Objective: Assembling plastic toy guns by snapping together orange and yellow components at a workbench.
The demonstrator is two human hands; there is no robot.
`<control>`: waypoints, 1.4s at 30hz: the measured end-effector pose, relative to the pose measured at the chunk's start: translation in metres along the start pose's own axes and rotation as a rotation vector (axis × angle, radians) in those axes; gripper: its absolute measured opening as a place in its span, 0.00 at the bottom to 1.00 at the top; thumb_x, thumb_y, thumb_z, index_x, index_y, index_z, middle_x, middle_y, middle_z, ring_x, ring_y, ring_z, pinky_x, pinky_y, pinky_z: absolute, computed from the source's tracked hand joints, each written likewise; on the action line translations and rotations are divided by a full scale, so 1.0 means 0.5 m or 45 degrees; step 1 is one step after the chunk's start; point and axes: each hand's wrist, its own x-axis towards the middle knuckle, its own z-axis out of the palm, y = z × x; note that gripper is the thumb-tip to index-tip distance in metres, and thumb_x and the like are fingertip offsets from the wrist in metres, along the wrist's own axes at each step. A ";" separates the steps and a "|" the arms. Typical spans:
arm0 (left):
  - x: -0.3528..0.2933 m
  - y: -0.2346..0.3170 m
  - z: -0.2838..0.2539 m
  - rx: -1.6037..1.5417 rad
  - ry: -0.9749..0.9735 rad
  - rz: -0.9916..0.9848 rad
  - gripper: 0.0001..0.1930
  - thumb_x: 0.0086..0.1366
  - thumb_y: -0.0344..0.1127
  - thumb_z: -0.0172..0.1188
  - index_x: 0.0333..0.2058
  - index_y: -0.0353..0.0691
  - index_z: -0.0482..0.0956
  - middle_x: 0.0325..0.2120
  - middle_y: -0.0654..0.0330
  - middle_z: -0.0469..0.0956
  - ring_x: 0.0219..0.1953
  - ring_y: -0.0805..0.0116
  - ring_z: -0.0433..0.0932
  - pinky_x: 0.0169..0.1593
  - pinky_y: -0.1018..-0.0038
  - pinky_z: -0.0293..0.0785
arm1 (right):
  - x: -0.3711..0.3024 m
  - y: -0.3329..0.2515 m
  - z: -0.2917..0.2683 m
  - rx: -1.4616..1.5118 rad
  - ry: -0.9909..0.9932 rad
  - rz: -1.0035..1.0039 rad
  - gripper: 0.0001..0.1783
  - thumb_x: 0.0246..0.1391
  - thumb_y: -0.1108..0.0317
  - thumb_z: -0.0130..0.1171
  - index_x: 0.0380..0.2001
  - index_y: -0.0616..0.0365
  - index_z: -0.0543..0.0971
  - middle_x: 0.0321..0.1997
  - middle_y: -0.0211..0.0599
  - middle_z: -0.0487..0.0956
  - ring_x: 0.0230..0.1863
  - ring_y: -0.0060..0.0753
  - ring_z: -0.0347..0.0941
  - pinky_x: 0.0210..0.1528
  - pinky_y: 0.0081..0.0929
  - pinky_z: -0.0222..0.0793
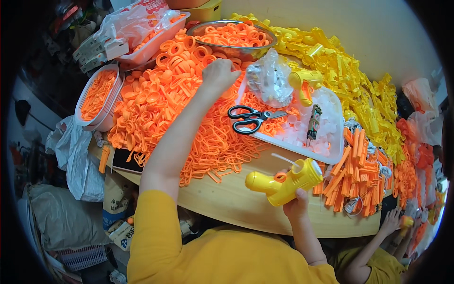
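My left hand reaches to the far side of a heap of orange ring-shaped plastic parts, just in front of a metal bowl of more rings. Its fingers curl down, and whatever they grip is hidden. Nearer my body, my right hand grips a yellow toy gun from below. An orange piece sits on the gun's side, and a thin whitish strip sticks out from its top. Black-handled scissors rest on the edge of a white tray, left of a small dark electronic part.
Yellow toy shells pile along the back right. Orange sticks with wires lie at the table's right. Another yellow toy gun lies over the tray beside a plastic bag. A white basket stands left. A co-worker's hand is lower right.
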 end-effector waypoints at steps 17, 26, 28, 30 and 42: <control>-0.092 -0.032 -0.041 -1.057 -0.043 -0.061 0.12 0.52 0.33 0.68 0.29 0.38 0.73 0.24 0.67 0.74 0.25 0.81 0.71 0.30 0.80 0.68 | -0.068 -0.020 -0.074 -0.058 0.170 -0.029 0.34 0.47 0.53 0.60 0.54 0.59 0.64 0.46 0.43 0.73 0.46 0.38 0.73 0.48 0.39 0.73; -0.512 0.119 0.060 -0.393 -0.477 0.425 0.18 0.48 0.40 0.70 0.32 0.40 0.72 0.24 0.57 0.74 0.25 0.62 0.75 0.30 0.68 0.72 | -0.083 -0.054 -0.074 -0.183 0.085 0.053 0.36 0.47 0.49 0.64 0.51 0.63 0.67 0.40 0.39 0.76 0.40 0.30 0.75 0.42 0.29 0.74; -0.543 0.118 0.080 -0.319 -0.424 0.459 0.19 0.47 0.42 0.70 0.32 0.40 0.72 0.25 0.55 0.73 0.26 0.58 0.75 0.31 0.66 0.71 | -0.090 -0.066 -0.094 -0.193 0.092 0.110 0.36 0.46 0.51 0.65 0.51 0.64 0.67 0.40 0.39 0.76 0.39 0.31 0.75 0.43 0.29 0.74; -0.553 0.107 0.075 -0.385 -0.419 0.491 0.21 0.45 0.41 0.70 0.36 0.41 0.73 0.30 0.56 0.73 0.33 0.60 0.75 0.34 0.66 0.71 | -0.097 -0.080 -0.107 -0.465 0.101 0.127 0.38 0.45 0.47 0.64 0.51 0.64 0.67 0.40 0.40 0.76 0.39 0.32 0.75 0.41 0.31 0.74; -0.522 0.087 0.051 -0.996 -0.530 0.334 0.28 0.48 0.36 0.70 0.50 0.44 0.75 0.41 0.62 0.73 0.42 0.68 0.73 0.45 0.73 0.69 | -0.098 -0.116 -0.059 -0.779 -0.090 0.363 0.32 0.44 0.65 0.68 0.52 0.62 0.70 0.43 0.35 0.78 0.43 0.24 0.75 0.46 0.26 0.71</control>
